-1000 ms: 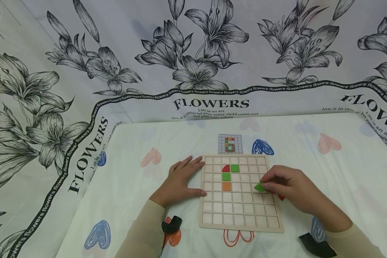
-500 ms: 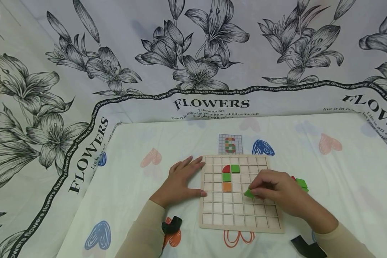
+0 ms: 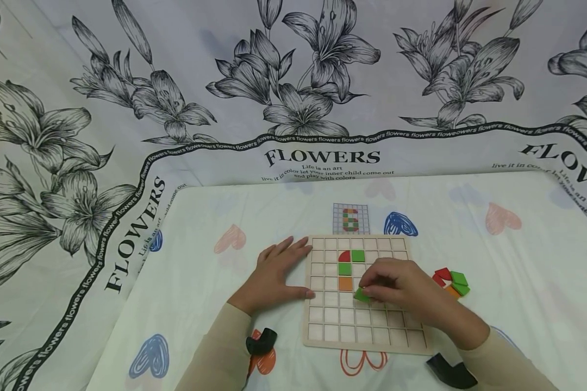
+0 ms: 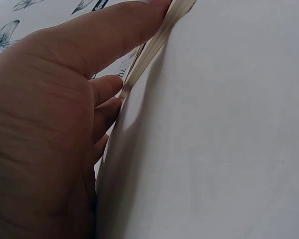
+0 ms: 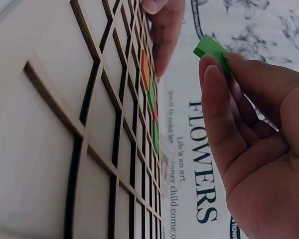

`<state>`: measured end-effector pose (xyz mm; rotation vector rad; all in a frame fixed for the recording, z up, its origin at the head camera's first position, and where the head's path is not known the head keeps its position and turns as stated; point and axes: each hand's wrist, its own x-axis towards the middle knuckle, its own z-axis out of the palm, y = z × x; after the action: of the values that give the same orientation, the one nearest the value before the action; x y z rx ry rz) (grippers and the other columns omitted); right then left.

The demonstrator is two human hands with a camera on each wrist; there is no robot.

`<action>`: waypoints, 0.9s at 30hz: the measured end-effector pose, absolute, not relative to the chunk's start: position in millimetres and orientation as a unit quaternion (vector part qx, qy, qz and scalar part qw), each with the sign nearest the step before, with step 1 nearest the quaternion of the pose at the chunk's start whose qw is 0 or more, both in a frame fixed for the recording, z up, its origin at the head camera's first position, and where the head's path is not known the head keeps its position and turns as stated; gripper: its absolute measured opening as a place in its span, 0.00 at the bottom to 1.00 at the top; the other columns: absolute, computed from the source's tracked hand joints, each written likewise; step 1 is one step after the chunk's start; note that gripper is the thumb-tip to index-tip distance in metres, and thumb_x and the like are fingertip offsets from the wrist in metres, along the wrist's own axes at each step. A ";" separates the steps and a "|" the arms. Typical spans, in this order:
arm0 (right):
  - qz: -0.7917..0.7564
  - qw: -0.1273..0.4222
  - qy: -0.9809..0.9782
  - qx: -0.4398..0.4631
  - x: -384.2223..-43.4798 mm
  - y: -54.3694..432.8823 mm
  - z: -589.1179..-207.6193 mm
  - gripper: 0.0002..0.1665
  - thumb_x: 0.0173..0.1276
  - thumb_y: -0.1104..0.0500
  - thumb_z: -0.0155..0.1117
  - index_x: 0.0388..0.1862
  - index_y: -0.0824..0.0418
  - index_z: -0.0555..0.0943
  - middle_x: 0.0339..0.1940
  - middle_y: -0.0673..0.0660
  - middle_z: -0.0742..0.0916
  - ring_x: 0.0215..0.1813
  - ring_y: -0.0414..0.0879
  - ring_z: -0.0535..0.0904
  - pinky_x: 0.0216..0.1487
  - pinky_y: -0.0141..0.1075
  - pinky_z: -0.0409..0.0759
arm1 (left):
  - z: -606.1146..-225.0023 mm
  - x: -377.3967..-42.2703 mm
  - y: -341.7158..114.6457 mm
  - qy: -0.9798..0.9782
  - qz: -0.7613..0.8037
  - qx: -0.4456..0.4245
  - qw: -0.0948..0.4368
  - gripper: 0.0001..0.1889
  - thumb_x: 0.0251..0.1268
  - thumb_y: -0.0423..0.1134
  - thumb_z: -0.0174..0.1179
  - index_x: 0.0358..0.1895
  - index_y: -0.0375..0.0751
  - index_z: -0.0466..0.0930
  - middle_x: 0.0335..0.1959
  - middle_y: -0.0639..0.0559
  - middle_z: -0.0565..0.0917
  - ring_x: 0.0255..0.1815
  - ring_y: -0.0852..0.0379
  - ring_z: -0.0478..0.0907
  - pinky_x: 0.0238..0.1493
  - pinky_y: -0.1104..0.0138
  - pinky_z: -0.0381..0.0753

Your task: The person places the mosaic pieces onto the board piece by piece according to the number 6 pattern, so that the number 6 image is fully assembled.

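My right hand (image 3: pixel 411 288) pinches a small green block (image 5: pixel 213 51) between thumb and fingertips, over the middle of a wooden grid board (image 3: pixel 330 332). In the right wrist view the block stands off the grid. Set in the board's squares are a red piece with a rounded corner (image 3: pixel 344 256), a green square block (image 3: pixel 358 256) beside it, another green block (image 3: pixel 344 269) below the red one, and an orange block (image 3: pixel 345 283) under that. Along the board's left edge rests my left hand (image 3: pixel 274 274), fingers spread and thumb tip at the rim.
A small printed grid card (image 3: pixel 350 219) with a coloured figure lies just behind the board. Right of the board is a little pile of red, green and orange blocks (image 3: pixel 460 278). A white cloth with printed hearts (image 3: pixel 503 218) covers the table; a flower-printed cloth (image 3: pixel 318 70) rises behind.
My right hand has carried the green block leftward over the board, from its right side to near the orange block. The loose pile has come into view. My left hand stays put.
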<state>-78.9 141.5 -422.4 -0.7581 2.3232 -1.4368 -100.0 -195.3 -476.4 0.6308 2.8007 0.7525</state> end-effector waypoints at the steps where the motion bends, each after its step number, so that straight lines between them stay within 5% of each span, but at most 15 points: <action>1: -0.496 0.153 0.812 -0.269 -79.5 139.6 -423.3 0.03 0.76 0.59 0.76 0.44 0.50 0.90 0.41 0.44 0.88 0.40 0.43 0.86 0.44 0.35 0.87 | -476.6 -100.0 -195.3 0.940 0.251 0.212 0.087 0.53 0.59 0.73 0.73 0.87 0.64 0.63 0.88 0.72 0.54 0.89 0.61 0.39 0.82 0.47 0.40; 27: -0.405 0.149 0.839 -0.332 -84.0 108.7 -445.6 0.10 0.76 0.63 0.74 0.43 0.45 0.91 0.41 0.35 0.85 0.44 0.37 0.80 0.52 0.38 0.84 | -478.9 -101.3 -195.6 0.944 0.238 0.212 0.087 0.53 0.60 0.75 0.71 0.88 0.67 0.61 0.88 0.74 0.53 0.89 0.62 0.38 0.82 0.48 0.41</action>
<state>-84.0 108.7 -445.6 -0.9548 2.4114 -1.1635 -101.3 -195.6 -478.9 0.6329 2.8109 0.7102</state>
